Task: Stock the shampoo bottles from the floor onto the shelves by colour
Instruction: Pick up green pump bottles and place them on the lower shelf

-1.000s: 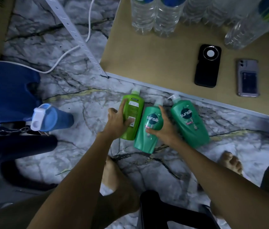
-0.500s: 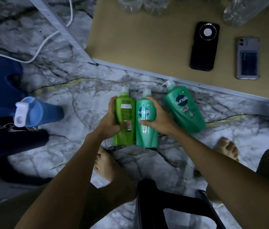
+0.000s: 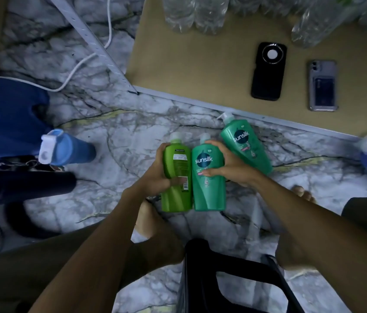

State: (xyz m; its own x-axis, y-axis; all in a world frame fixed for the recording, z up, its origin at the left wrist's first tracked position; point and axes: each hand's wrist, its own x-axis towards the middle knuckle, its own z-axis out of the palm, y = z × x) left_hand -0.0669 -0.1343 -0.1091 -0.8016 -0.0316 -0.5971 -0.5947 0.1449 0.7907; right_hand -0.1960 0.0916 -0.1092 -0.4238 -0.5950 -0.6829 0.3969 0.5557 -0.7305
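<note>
Both hands have lifted the lime bottle (image 3: 176, 177) and teal bottle (image 3: 208, 177) upright, side by side.

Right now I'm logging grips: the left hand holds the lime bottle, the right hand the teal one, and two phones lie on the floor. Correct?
Not quite. In the head view the two phones lie on the brown shelf board, not the floor. The rest stands: left hand on the lime bottle, right hand on the teal one.

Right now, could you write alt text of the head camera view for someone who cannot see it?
Seen from above, a left hand grips a lime green bottle and a right hand grips a teal bottle, side by side above a marble floor. A third teal bottle lies beside them, near a shelf board holding two phones.
</note>
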